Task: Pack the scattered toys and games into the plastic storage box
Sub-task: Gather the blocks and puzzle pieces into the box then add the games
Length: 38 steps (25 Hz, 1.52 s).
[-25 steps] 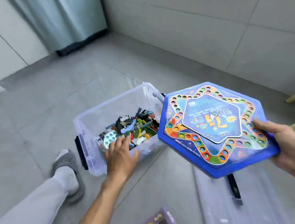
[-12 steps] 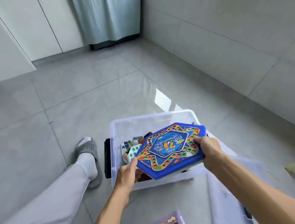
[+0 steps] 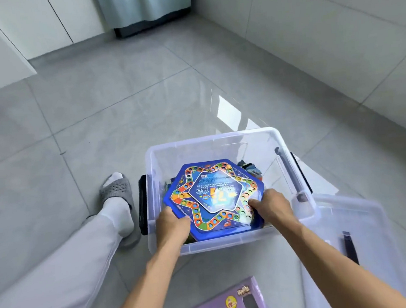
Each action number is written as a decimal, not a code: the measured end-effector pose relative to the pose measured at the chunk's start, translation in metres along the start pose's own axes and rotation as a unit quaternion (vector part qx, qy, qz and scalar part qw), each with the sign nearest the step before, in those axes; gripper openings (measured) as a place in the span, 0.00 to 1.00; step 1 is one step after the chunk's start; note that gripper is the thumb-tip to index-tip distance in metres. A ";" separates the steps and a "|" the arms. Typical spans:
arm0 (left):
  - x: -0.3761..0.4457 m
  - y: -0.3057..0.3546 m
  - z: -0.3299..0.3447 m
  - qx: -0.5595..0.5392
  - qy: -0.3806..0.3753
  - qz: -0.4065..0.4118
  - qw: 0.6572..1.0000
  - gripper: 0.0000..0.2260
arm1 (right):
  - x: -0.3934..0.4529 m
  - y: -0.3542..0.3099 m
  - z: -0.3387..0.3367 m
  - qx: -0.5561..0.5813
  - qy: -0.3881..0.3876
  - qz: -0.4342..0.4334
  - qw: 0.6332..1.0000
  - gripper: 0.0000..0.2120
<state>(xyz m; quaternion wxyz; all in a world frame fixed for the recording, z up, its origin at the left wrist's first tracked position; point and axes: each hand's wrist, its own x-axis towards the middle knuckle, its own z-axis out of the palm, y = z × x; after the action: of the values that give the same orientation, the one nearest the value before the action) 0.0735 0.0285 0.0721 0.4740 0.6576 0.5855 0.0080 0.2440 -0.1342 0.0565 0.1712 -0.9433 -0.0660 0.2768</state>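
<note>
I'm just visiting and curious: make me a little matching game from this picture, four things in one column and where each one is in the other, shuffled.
Things:
1. blue hexagonal board game
2. purple toy box
3. clear lid
4. grey slipper

Places:
A. on the floor, right of the storage box
B. on a foot, left of the storage box
C. inside the storage box, held by the left hand and the right hand
D. on the floor at the bottom edge of the view

Pairs: 1-C, 2-D, 3-A, 4-B
</note>
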 end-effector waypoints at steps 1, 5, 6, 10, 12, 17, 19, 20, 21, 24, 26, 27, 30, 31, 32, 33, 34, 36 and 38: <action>-0.005 -0.002 -0.002 0.060 0.033 0.035 0.997 0.10 | -0.004 0.003 0.000 0.026 0.049 -0.034 0.998 0.16; -0.051 -0.016 0.021 0.201 0.098 0.381 0.897 0.12 | -0.039 0.039 -0.016 0.237 0.335 -0.149 0.900 0.10; -0.062 -0.017 0.033 0.220 0.043 0.435 0.872 0.13 | -0.046 0.061 -0.016 0.258 0.379 -0.123 0.880 0.10; -0.074 -0.015 0.079 0.348 -0.021 0.493 0.797 0.18 | -0.071 0.179 0.021 0.241 0.328 0.077 0.910 0.11; -0.066 -0.015 0.085 0.407 0.008 0.535 0.740 0.18 | -0.074 0.217 0.052 0.163 0.137 0.159 0.964 0.15; -0.054 -0.006 0.084 0.427 0.033 0.565 0.705 0.15 | -0.065 0.235 0.097 0.042 0.022 0.177 0.983 0.17; -0.053 -0.011 0.089 0.430 0.053 0.576 0.693 0.15 | -0.056 0.231 0.099 0.030 0.036 0.178 0.983 0.12; -0.051 -0.012 0.088 0.430 0.056 0.577 0.692 0.15 | -0.054 0.229 0.101 0.028 0.042 0.181 0.982 0.11; -0.050 -0.011 0.088 0.427 0.055 0.577 0.694 0.15 | -0.055 0.226 0.102 0.023 0.055 0.188 0.980 0.11; -0.063 -0.014 0.083 0.346 0.063 0.567 0.745 0.12 | -0.072 0.207 0.102 0.021 0.142 0.141 0.980 0.15; -0.084 -0.043 0.071 0.229 0.118 0.497 0.828 0.10 | -0.092 0.191 0.119 0.028 0.139 0.021 0.990 0.13; -0.099 -0.062 0.065 0.170 0.145 0.428 0.876 0.10 | -0.103 0.185 0.130 0.028 0.088 -0.020 0.995 0.12; -0.120 -0.172 0.054 0.086 0.131 0.000 0.988 0.16 | -0.129 0.177 0.159 0.023 -0.082 0.026 0.996 0.16; -0.120 -0.204 0.054 0.047 0.095 -0.156 0.982 0.18 | -0.136 0.178 0.166 0.025 -0.103 0.054 0.993 0.17; -0.117 -0.230 0.053 -0.017 0.064 -0.264 0.962 0.19 | -0.143 0.178 0.171 0.028 -0.118 0.076 0.990 0.18; -0.111 -0.249 0.054 -0.079 0.036 -0.323 0.942 0.18 | -0.148 0.176 0.174 0.037 -0.131 0.093 0.986 0.20; -0.106 -0.260 0.055 -0.103 0.019 -0.345 0.933 0.17 | -0.153 0.175 0.176 0.061 -0.145 0.114 0.981 0.21; -0.104 -0.256 0.054 -0.111 -0.004 -0.328 0.938 0.17 | -0.161 0.169 0.166 0.175 -0.143 0.138 0.964 0.19; -0.111 -0.231 0.049 -0.128 0.019 -0.281 0.951 0.11 | -0.163 0.162 0.139 0.323 -0.116 0.140 0.929 0.13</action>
<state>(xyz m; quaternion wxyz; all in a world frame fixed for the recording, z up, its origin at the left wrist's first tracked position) -0.1099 -0.1187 -0.0410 0.5257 0.4001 0.7497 -0.0381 0.0369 -0.2810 -0.0298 0.4172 -0.7980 0.1404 0.4117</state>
